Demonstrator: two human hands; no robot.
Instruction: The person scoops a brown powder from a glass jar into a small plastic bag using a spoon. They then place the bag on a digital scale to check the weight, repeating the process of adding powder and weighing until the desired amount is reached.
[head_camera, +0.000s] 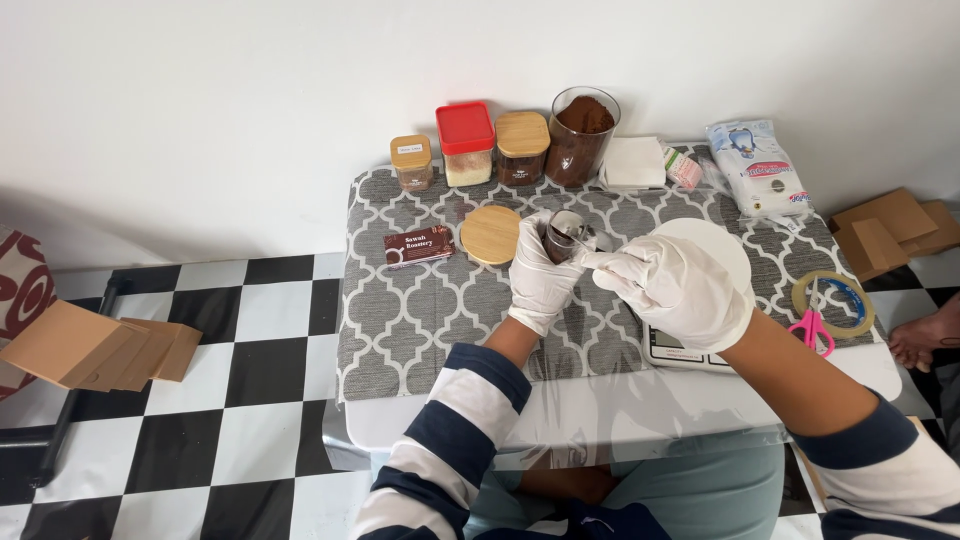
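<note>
Left hand (541, 277) grips one small cup (562, 236), right hand (668, 280) pinches one spoon (577, 238); four jars (522, 146) behind.

Both hands wear thin white disposable gloves, slightly wrinkled, ending at the wrists: the left hand (541, 277) just left of the picture's centre, the right hand (672, 285) at about three o'clock from it. Beyond the gloves the forearms are bare. The sleeves are pushed up toward the elbows and carry broad navy and white stripes, the left sleeve (440, 455) at seven o'clock, the right sleeve (880, 455) at four o'clock. Pale grey-blue trousers (680, 490) cover the lap at six o'clock.
</note>
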